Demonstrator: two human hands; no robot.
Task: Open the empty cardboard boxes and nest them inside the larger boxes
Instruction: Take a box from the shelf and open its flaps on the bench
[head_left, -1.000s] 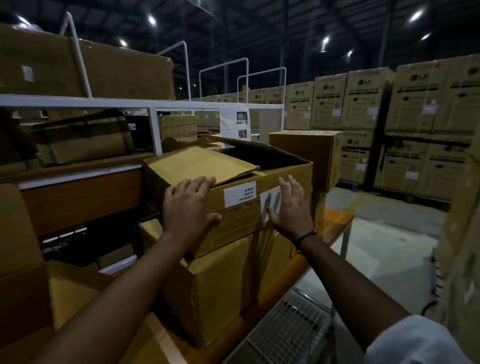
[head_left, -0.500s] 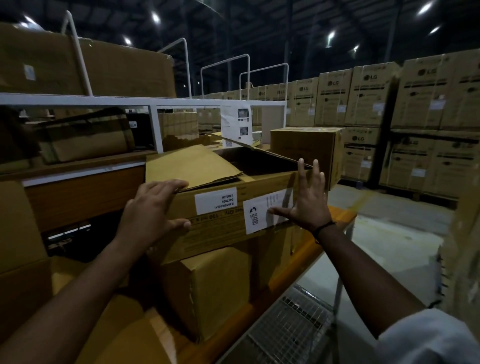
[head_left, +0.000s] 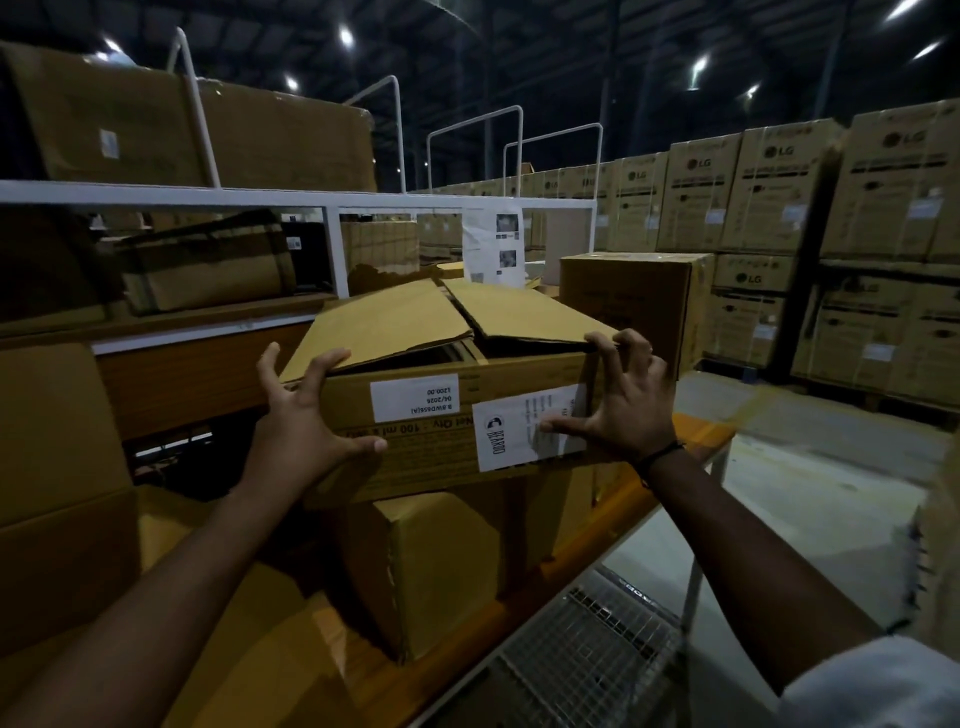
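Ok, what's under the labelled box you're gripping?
A plain brown box stands directly below the labelled box, on the orange table. Its top is hidden, so whether it is open cannot be seen.

Both bare forearms reach forward and up from the bottom corners, the left one from lower left, the right one from lower right out of a white sleeve. The left grip is spread wide at the near left corner of a cardboard box: its thumb lies flat across the front face and its fingers hook over the top edge. The right grip mirrors it at the right corner, thumb stretched sideways along the front and fingers bent claw-like over the top rim. A dark band circles the right wrist.
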